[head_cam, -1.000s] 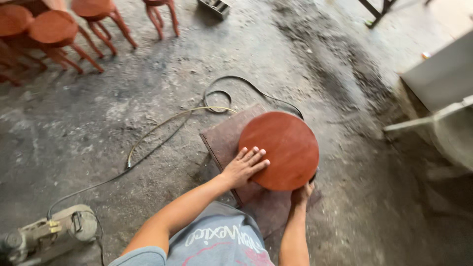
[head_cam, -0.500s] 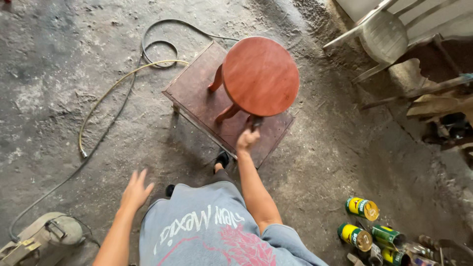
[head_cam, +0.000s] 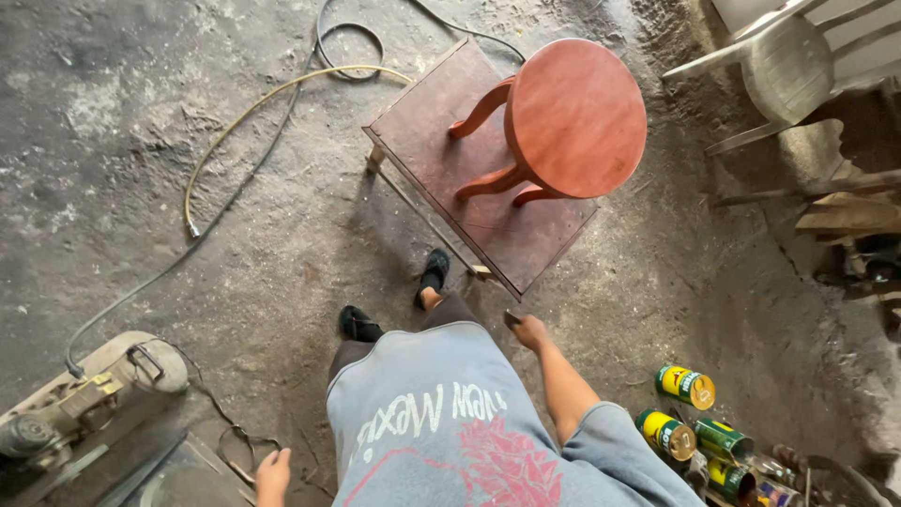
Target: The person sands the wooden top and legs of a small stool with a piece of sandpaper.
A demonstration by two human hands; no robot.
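A round red-brown wooden stool (head_cam: 574, 117) stands upright on a low dark-brown square table (head_cam: 427, 141) on the dirt floor ahead of me. My right hand (head_cam: 531, 331) hangs by my side near the table's near corner, fingers closed on a small dark object. My left hand (head_cam: 273, 472) hangs low at the bottom left, holds nothing and is close to a machine's edge. Both hands are apart from the stool. My feet in dark sandals (head_cam: 434, 272) stand just short of the table.
An air compressor (head_cam: 94, 390) sits at the lower left, with a yellow hose and black cable (head_cam: 235, 122) looping across the floor. A white plastic chair (head_cam: 788, 66) is at the upper right, wood scraps (head_cam: 845, 211) below it, several paint cans (head_cam: 685, 385) at the lower right.
Both hands have left the stool and dropped to my sides. The view has risen and drawn back, so the stool now shows standing on the table, farther from me.
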